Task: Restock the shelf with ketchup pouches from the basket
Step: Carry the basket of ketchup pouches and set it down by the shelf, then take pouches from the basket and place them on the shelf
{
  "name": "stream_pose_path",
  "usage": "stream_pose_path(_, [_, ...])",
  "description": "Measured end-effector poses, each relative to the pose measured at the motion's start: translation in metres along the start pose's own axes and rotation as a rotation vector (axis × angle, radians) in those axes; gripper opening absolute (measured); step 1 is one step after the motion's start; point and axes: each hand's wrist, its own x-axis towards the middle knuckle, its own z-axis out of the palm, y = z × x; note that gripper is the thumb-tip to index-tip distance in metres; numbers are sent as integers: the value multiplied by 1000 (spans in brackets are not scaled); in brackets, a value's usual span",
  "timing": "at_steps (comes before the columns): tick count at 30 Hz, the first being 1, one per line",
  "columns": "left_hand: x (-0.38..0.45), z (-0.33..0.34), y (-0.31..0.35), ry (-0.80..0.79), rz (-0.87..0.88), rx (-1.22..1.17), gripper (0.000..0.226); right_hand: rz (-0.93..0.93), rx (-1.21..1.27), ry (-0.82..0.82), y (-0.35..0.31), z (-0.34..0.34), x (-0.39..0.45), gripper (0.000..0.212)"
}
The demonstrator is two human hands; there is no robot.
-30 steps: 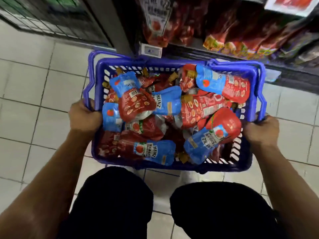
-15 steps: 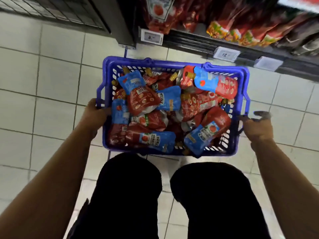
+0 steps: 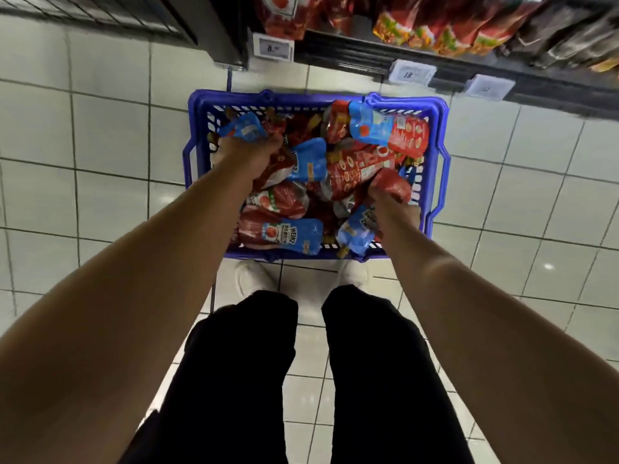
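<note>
A: What writing could be read?

B: "HEINZ" on a pouch [image 3: 284,234] at the basket's [image 3: 438,169] near edge. On the shelf [image 3: 351,51] beyond the basket, one tag [image 3: 273,46] began "8." and another [image 3: 410,74] read "12".

A: And the hands?

B: Both were inside the basket. The left hand [image 3: 249,150] was curled around a blue-topped pouch [image 3: 244,128] at the far left corner. The right hand [image 3: 390,204] was closed on a red pouch [image 3: 392,185] by the right wall. The basket stood on the floor [image 3: 100,128].
</note>
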Motion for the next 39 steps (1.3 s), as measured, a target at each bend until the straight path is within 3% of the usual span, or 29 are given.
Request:
stream_pose_path(2, [6, 7, 1, 38, -25, 21, 112, 41, 46, 47, -3, 9, 13, 109])
stream_pose_path(4, [9, 10, -1, 40, -50, -15, 113, 75, 91, 112, -4, 6, 16, 110])
stream_pose_path(7, [2, -4, -10, -15, -45, -163, 79, 64, 134, 84, -1, -14, 7, 70])
stream_pose_path(9, [-17, -25, -17, -46, -81, -159, 60, 142, 305, -121, 6, -30, -6, 46])
stream_pose_path(12, [-78, -63, -18, -270, -205, -320, 57, 175, 577, -547, 12, -66, -61, 31])
stream_pose_path(16, [-201, -119, -3, -497, -103, -432, 39, 87, 718, -707, 0, -126, -158, 35])
stream_pose_path(21, [-344, -184, 36, -641, 89, -465, 38, -99, 847, -790, -44, -208, -284, 35])
stream_pose_path(27, [-458, -212, 92, -650, 363, -341, 34, -221, 950, -753, -87, -290, -392, 8])
stream_pose_path(33, [-549, -201, 159, -581, 647, -171, 39, -347, 980, -803, -134, -379, -445, 19])
stream_pose_path(37, [-603, -158, 192, -424, 639, -205, 83, -327, 951, -894, -154, -438, -437, 29])
stream_pose_path(39, [-630, -128, 206, -399, 623, -226, 89, -328, 909, -957, -159, -467, -427, 37])
